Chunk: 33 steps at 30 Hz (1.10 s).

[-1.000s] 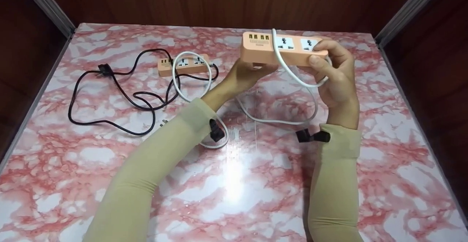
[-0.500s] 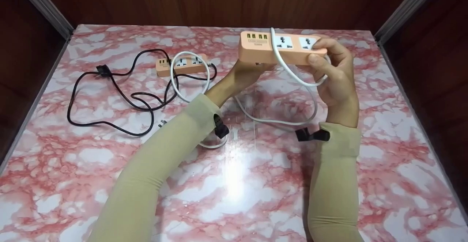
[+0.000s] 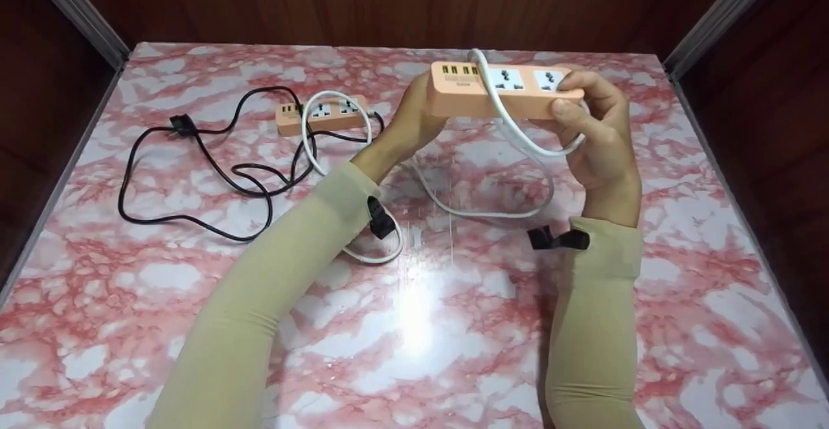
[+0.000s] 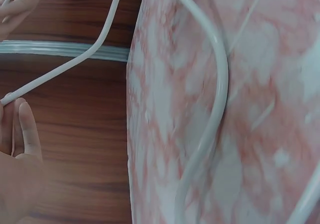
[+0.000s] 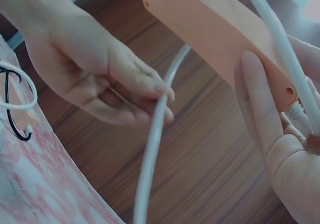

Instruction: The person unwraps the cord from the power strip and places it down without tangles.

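Note:
In the head view my right hand (image 3: 602,144) holds up a peach power strip (image 3: 463,102) by its right end, thumb on the front side and fingers over the top. White cord (image 3: 502,108) leaves that end, hangs in a curve and crosses over the strip's top beside the USB ports. Part of my left hand (image 3: 414,118) is hidden behind the strip's left end. In the right wrist view the left hand (image 5: 100,73) pinches the white cord (image 5: 152,139) between thumb and fingertips, below the strip (image 5: 210,28). The left wrist view shows the cord stretching up from those fingers (image 4: 30,129).
A second peach power strip (image 3: 291,128) lies at the back left of the marbled table (image 3: 453,351), with a black cord (image 3: 188,216) and black plug (image 3: 184,124). A white cord loop (image 3: 305,124) lies across it. Dark wood panels (image 3: 388,4) surround the table.
My left hand has moved from under the strip to behind its left end, shifting the white cord across the top. The strip dips slightly, still in the right hand.

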### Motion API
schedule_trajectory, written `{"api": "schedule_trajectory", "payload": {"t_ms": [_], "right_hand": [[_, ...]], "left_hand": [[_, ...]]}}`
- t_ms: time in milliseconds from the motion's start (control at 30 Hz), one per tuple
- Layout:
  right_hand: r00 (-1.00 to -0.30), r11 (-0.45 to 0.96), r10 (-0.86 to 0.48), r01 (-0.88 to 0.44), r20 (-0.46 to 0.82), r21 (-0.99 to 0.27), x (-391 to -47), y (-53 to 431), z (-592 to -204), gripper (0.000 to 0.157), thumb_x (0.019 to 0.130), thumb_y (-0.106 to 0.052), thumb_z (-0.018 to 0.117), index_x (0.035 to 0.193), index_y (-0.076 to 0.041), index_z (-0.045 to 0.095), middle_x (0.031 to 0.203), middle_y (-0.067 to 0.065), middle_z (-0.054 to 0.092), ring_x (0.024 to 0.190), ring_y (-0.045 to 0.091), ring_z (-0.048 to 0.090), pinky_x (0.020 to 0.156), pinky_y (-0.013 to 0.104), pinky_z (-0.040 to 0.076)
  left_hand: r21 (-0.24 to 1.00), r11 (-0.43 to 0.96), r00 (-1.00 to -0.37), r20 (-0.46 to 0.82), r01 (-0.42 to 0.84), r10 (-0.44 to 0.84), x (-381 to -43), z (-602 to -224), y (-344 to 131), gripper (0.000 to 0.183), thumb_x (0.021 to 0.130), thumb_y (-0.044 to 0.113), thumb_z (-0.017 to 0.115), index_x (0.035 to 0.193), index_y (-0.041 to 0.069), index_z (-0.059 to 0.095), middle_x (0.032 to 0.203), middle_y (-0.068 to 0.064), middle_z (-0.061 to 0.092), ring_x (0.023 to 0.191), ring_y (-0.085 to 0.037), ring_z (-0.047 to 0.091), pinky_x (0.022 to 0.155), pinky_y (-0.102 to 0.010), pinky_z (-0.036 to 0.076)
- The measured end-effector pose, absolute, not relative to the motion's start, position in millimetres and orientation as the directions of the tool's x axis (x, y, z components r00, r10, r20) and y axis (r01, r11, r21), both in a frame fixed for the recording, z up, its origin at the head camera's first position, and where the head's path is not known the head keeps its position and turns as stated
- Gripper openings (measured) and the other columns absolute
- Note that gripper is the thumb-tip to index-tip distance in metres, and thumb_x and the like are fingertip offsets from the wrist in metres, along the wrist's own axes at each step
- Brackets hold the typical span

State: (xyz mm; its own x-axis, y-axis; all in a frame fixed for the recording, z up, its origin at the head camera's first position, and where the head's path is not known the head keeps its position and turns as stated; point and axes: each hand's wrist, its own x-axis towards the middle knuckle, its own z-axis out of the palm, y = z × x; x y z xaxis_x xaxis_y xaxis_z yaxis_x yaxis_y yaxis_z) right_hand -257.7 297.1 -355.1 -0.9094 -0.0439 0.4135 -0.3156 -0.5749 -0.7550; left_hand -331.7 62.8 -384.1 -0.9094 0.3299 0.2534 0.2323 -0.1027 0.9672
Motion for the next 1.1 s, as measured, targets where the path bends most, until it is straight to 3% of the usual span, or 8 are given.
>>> {"api": "schedule_trajectory", "payload": {"t_ms": [67, 267, 567, 800, 1100], "right_hand": [[-0.912, -0.575, -0.044, -0.311, 0.408, -0.757, -257.3, 300.1, -355.5, 0.016, 0.083, 0.013, 0.072, 0.098, 0.014, 0.068, 0.113, 0.023, 0.060, 0.092, 0.032, 0.066, 0.076, 0.038, 0.065], [-0.918, -0.542, -0.030, -0.317, 0.395, -0.779, -256.4, 308.6, -357.5, 0.016, 0.083, 0.013, 0.072, 0.099, 0.014, 0.068, 0.115, 0.023, 0.061, 0.096, 0.033, 0.064, 0.076, 0.039, 0.065], [-0.932, -0.519, -0.009, -0.306, 0.363, -0.798, -257.3, 313.9, -360.5, 0.017, 0.083, 0.013, 0.075, 0.099, 0.012, 0.070, 0.114, 0.022, 0.059, 0.096, 0.032, 0.064, 0.077, 0.035, 0.064], [-0.928, -0.489, 0.067, -0.352, 0.367, -0.799, -261.4, 313.6, -361.8, 0.017, 0.084, 0.014, 0.075, 0.100, 0.014, 0.070, 0.111, 0.021, 0.059, 0.097, 0.031, 0.062, 0.079, 0.038, 0.065], [-0.914, -0.446, 0.165, -0.405, 0.371, -0.798, -265.5, 314.4, -363.9, 0.019, 0.083, 0.011, 0.077, 0.100, 0.011, 0.070, 0.108, 0.020, 0.059, 0.094, 0.032, 0.066, 0.076, 0.037, 0.066]], "left_hand": [[0.949, 0.008, -0.896, 0.295, 0.315, 0.331, -334.6, -380.9, 56.6, 0.031, 0.097, -0.006, 0.070, 0.127, -0.001, 0.070, 0.118, -0.010, 0.075, 0.110, -0.010, 0.064, 0.102, -0.024, 0.050], [0.913, 0.108, -0.884, 0.345, 0.395, 0.317, -341.3, -365.9, 42.5, 0.015, 0.103, 0.006, 0.069, 0.116, 0.003, 0.077, 0.111, -0.006, 0.078, 0.104, -0.010, 0.069, 0.094, -0.025, 0.055], [0.825, 0.226, -0.841, 0.441, 0.517, 0.315, -341.0, -340.9, 16.2, 0.019, 0.100, 0.023, 0.071, 0.111, 0.009, 0.078, 0.105, 0.002, 0.078, 0.090, -0.010, 0.070, 0.086, -0.025, 0.057], [0.622, 0.338, -0.708, 0.604, 0.706, 0.367, -340.7, -329.5, -5.7, 0.023, 0.099, 0.024, 0.073, 0.109, 0.005, 0.079, 0.105, 0.000, 0.079, 0.089, -0.005, 0.067, 0.085, -0.023, 0.056], [0.387, 0.411, -0.554, 0.691, 0.826, 0.463, -332.4, -322.7, -28.8, 0.028, 0.102, 0.029, 0.067, 0.108, 0.003, 0.077, 0.104, -0.004, 0.080, 0.086, -0.017, 0.065, 0.079, -0.025, 0.049]]}}
